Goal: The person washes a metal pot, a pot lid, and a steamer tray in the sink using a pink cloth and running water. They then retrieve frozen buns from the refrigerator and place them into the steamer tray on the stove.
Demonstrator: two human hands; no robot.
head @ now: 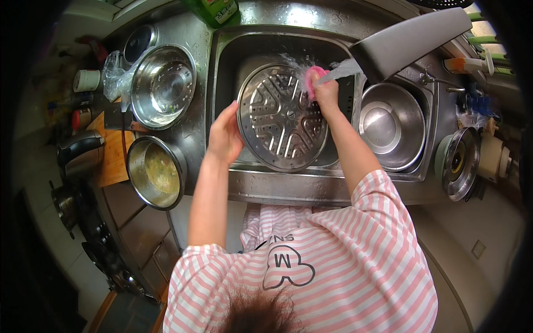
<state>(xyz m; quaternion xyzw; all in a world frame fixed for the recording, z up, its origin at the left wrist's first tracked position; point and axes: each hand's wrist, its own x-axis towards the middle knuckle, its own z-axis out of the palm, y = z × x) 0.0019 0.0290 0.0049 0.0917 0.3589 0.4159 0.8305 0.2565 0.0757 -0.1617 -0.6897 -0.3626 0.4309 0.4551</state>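
A round perforated metal steamer plate (287, 120) is tilted over the left basin of a stainless steel sink (266, 177). My left hand (226, 135) grips its left rim. In my right hand (326, 93) is a pink scrubbing pad (313, 77), held at the plate's upper right edge. Water runs from the grey faucet (412, 41) onto my right hand and the pad and splashes over the plate. The underside of the plate and part of my right fingers are hidden.
A metal bowl (391, 125) sits in the right basin. Left of the sink stand a wet metal basin (164, 87), a pot with yellowish food remains (162, 172) and a wooden cutting board (112, 162). A green bottle (216, 11) stands behind the sink; a metal lid (460, 164) is at the right.
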